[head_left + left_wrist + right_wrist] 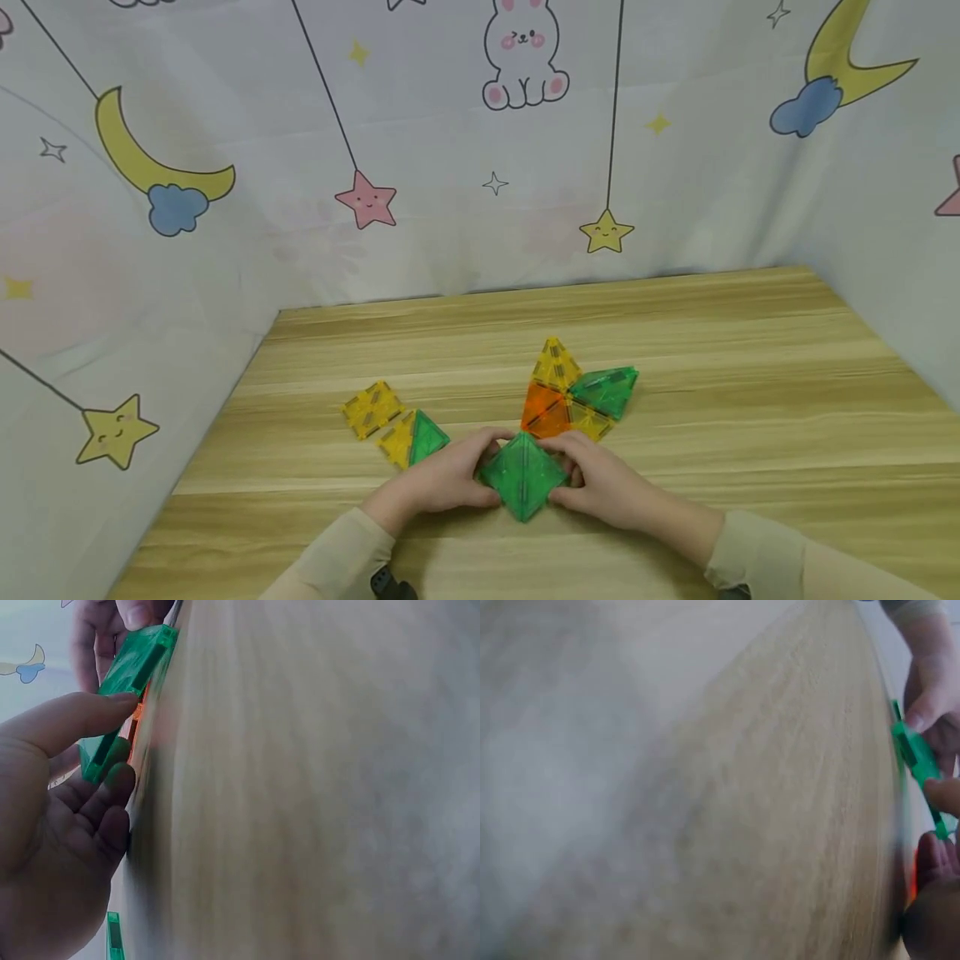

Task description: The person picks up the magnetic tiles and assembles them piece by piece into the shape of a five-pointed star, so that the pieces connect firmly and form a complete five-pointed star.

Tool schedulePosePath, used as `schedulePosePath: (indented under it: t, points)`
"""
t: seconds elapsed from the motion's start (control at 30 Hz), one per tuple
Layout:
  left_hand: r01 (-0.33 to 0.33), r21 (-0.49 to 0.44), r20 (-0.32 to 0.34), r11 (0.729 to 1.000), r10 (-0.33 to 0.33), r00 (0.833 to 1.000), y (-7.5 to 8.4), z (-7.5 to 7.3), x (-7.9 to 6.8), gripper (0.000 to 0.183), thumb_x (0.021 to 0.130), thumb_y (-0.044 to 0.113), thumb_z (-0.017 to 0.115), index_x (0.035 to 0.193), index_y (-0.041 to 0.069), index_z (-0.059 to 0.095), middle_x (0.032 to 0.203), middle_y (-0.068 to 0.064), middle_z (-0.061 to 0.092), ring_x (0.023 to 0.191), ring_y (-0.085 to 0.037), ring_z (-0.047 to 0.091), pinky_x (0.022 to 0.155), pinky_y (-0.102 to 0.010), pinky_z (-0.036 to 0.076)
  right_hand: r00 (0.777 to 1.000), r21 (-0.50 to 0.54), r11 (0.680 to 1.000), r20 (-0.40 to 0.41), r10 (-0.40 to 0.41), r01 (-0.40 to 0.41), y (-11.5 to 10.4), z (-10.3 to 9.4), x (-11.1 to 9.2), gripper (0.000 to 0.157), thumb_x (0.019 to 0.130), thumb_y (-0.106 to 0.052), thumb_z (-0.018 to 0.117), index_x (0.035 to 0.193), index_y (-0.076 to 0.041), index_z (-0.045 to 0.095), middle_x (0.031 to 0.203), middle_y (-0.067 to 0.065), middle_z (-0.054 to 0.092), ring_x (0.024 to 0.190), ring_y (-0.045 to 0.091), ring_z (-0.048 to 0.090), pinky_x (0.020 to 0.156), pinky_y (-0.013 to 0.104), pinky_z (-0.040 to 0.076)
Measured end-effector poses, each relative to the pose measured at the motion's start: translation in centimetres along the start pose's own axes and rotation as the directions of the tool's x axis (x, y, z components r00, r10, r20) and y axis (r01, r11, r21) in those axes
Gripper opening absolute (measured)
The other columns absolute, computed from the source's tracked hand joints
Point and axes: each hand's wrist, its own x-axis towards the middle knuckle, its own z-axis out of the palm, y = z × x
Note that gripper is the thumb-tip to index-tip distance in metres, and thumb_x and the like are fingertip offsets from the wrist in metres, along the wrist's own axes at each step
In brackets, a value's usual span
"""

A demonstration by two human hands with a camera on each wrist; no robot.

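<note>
Two green triangular magnetic tiles (523, 479), joined along a middle seam into a diamond, are held between both hands near the table's front. My left hand (456, 473) pinches the left corner, its thumb on the near face. The right hand (611, 483) grips the right corner between thumb and fingers. In the left wrist view the green tiles (135, 671) are tilted above the wood surface, with the left thumb across them. Just behind lies a group of tiles: an orange piece (546, 410), a yellow triangle (554, 367), a yellow piece (590, 421) and a raised green piece (606, 392).
Left of the hands lie a yellow tile diamond (372, 410) and a joined yellow tile (397, 439) and green tile (427, 437), partly behind the left hand. The wooden table (720, 358) meets a printed cloth backdrop (450, 150) at the back and sides.
</note>
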Motion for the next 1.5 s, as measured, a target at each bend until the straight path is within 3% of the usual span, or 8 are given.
schedulePosePath:
  t: [0.17, 0.33, 0.53, 0.67, 0.8, 1.03, 1.33, 1.5]
  points:
    - [-0.020, -0.107, 0.001, 0.994, 0.020, 1.000, 0.0, -0.2, -0.1, 0.063, 0.083, 0.012, 0.070, 0.137, 0.020, 0.038, 0.101, 0.005, 0.056, 0.090, -0.009, 0.055, 0.078, -0.027, 0.045, 0.996, 0.069, 0.994, 0.025, 0.085, -0.086, -0.1, -0.6, 0.1, 0.054, 0.086, -0.014, 0.068, 0.135, -0.008, 0.046, 0.102, 0.000, 0.050, 0.081, 0.010, 0.049, 0.069, 0.024, 0.046]
    - [-0.017, -0.238, 0.006, 0.971, 0.019, 1.000, 0.2, -0.2, 0.0, 0.055, 0.089, 0.009, 0.063, 0.137, 0.021, 0.039, 0.099, 0.000, 0.058, 0.087, -0.013, 0.057, 0.074, -0.027, 0.046, 0.984, 0.168, 0.970, 0.041, 0.174, -0.179, 0.1, -1.2, 0.2, 0.050, 0.087, -0.013, 0.066, 0.134, -0.013, 0.049, 0.101, 0.000, 0.054, 0.086, 0.016, 0.052, 0.072, 0.025, 0.047]
    - [0.005, -0.308, -0.013, 0.951, -0.009, 1.000, 0.6, -0.3, 0.3, 0.052, 0.090, 0.007, 0.062, 0.136, 0.020, 0.041, 0.099, -0.003, 0.058, 0.089, -0.016, 0.057, 0.076, -0.029, 0.045, 0.982, 0.227, 0.956, 0.029, 0.184, -0.186, 0.5, -2.0, 0.2, 0.047, 0.086, -0.014, 0.067, 0.131, -0.014, 0.054, 0.101, 0.004, 0.056, 0.087, 0.019, 0.053, 0.072, 0.026, 0.047]
    - [-0.016, -0.341, -0.070, 0.940, -0.009, 0.998, 0.7, -0.2, 0.9, 0.046, 0.091, 0.006, 0.061, 0.133, 0.016, 0.045, 0.101, -0.005, 0.056, 0.089, -0.017, 0.055, 0.077, -0.030, 0.044, 0.984, 0.272, 0.946, 0.010, 0.178, -0.174, 0.6, -2.7, 0.1, 0.048, 0.086, -0.016, 0.068, 0.132, -0.012, 0.053, 0.107, 0.008, 0.054, 0.090, 0.021, 0.050, 0.073, 0.025, 0.046]
    - [-0.041, -0.368, -0.154, 0.929, -0.017, 0.988, 0.8, -0.1, 1.4, 0.039, 0.091, 0.007, 0.061, 0.128, 0.011, 0.050, 0.105, -0.006, 0.055, 0.094, -0.018, 0.053, 0.081, -0.031, 0.044, 0.981, 0.323, 0.930, -0.022, 0.191, -0.174, 0.6, -3.2, 0.1, 0.050, 0.087, -0.017, 0.068, 0.134, -0.010, 0.051, 0.117, 0.012, 0.052, 0.097, 0.024, 0.048, 0.076, 0.026, 0.046]
    - [-0.035, -0.412, -0.237, 0.911, -0.069, 0.969, 1.4, 0.0, 2.1, 0.034, 0.092, 0.009, 0.059, 0.126, 0.008, 0.052, 0.108, -0.008, 0.055, 0.095, -0.018, 0.053, 0.081, -0.032, 0.045, 0.964, 0.387, 0.896, -0.056, 0.260, -0.219, 0.6, -3.7, -0.1, 0.060, 0.088, -0.020, 0.067, 0.140, -0.009, 0.040, 0.121, 0.018, 0.047, 0.101, 0.026, 0.051, 0.079, 0.028, 0.047]
    - [-0.092, -0.533, -0.363, 0.841, -0.129, 0.923, 1.9, 0.2, 3.3, 0.032, 0.091, 0.002, 0.058, 0.123, 0.002, 0.053, 0.103, -0.010, 0.054, 0.089, -0.017, 0.056, 0.082, -0.036, 0.048, 0.974, 0.432, 0.885, -0.061, 0.219, -0.172, 0.5, -3.2, 0.0, 0.065, 0.089, -0.018, 0.065, 0.144, -0.009, 0.032, 0.105, 0.017, 0.057, 0.094, 0.026, 0.059, 0.077, 0.028, 0.050]
    - [-0.141, -0.565, -0.375, 0.813, -0.101, 0.922, 2.2, 0.6, 4.2, 0.033, 0.089, 0.000, 0.059, 0.121, 0.000, 0.053, 0.099, -0.010, 0.057, 0.086, -0.016, 0.059, 0.081, -0.037, 0.049, 0.974, 0.437, 0.883, -0.059, 0.221, -0.174, 0.1, -2.9, 0.2, 0.060, 0.089, -0.017, 0.065, 0.142, -0.009, 0.037, 0.108, 0.018, 0.056, 0.093, 0.026, 0.058, 0.075, 0.029, 0.051]
